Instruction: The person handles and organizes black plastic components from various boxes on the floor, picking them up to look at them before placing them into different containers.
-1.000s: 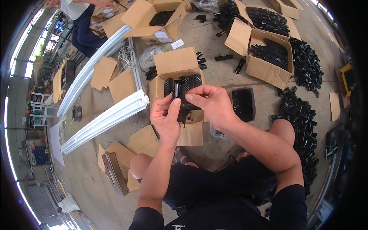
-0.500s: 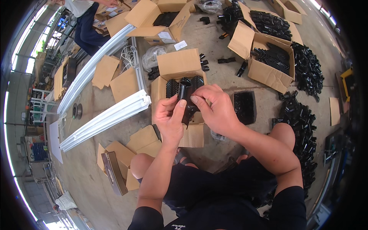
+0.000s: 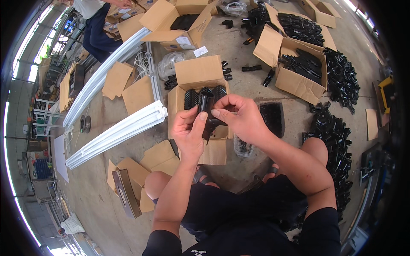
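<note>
My left hand (image 3: 189, 132) grips a glossy black tubular fitting (image 3: 206, 101), its round open end tipped up and away from me. At the fitting's side, the thumb and forefinger of my right hand (image 3: 241, 119) are pinched together; whatever lies between them is too small or hidden to make out. A branch of the fitting shows below the right fingers. Both hands are above an open cardboard box (image 3: 174, 104), where more black fittings (image 3: 191, 98) stand in rows.
A clear bag of small parts (image 3: 243, 149) and a shallow black tray (image 3: 279, 121) lie to the right. Beyond them are a fitting-filled box (image 3: 299, 87) and heaped black fittings (image 3: 329, 128). Long white metal profiles (image 3: 119, 134) extend left. Another person (image 3: 96, 32) is at the far left.
The fitting has turned slightly in my left hand, and its branch shows more clearly. My right fingers stay pinched at its side, with the hand shifted a little.
</note>
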{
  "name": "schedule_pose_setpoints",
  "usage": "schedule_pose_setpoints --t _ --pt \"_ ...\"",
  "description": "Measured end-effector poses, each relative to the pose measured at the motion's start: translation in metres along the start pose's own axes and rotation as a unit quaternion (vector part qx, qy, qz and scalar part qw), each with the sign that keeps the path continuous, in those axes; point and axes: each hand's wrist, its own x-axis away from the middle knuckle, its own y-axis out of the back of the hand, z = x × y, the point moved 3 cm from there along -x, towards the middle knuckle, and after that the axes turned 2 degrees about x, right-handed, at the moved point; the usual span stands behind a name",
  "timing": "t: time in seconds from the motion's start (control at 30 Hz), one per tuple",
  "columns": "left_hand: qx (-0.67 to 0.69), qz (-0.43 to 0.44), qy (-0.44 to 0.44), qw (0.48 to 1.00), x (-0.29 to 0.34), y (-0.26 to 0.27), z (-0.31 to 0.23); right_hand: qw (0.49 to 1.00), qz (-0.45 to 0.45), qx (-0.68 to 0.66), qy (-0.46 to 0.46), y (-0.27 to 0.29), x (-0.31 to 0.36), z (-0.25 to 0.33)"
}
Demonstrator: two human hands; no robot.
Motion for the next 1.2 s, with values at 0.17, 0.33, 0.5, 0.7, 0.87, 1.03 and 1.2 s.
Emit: schedule_pose_setpoints --t 0.17,0.33,0.5,0.7,0.87,1.03,1.2 --pt "0.007 0.006 0.001 1.0 0.001 -0.003 -0.003 0.997 0.0 0.067 0.044 0.004 0.0 0.002" --pt "0.01 0.018 0.004 1.0 0.001 -0.003 -0.006 0.995 0.017 0.059 0.083 0.006 0.0 0.004" --pt "0.022 0.013 0.022 0.999 0.0 -0.004 -0.006 0.98 -0.005 0.118 0.16 0.005 0.002 0.005" --pt "0.023 0.015 0.028 0.999 0.001 -0.005 -0.005 0.993 0.003 0.082 0.087 0.005 0.003 0.009" --pt "0.038 0.013 0.024 0.999 0.002 -0.006 -0.004 0.979 -0.014 0.123 0.164 0.008 0.003 0.011" --pt "0.053 0.009 0.028 0.998 0.002 -0.008 -0.003 0.988 -0.012 0.104 0.115 0.006 0.002 0.007" --pt "0.052 0.004 0.043 0.998 0.002 -0.01 -0.005 0.985 -0.004 0.129 0.114 0.007 0.004 0.012"
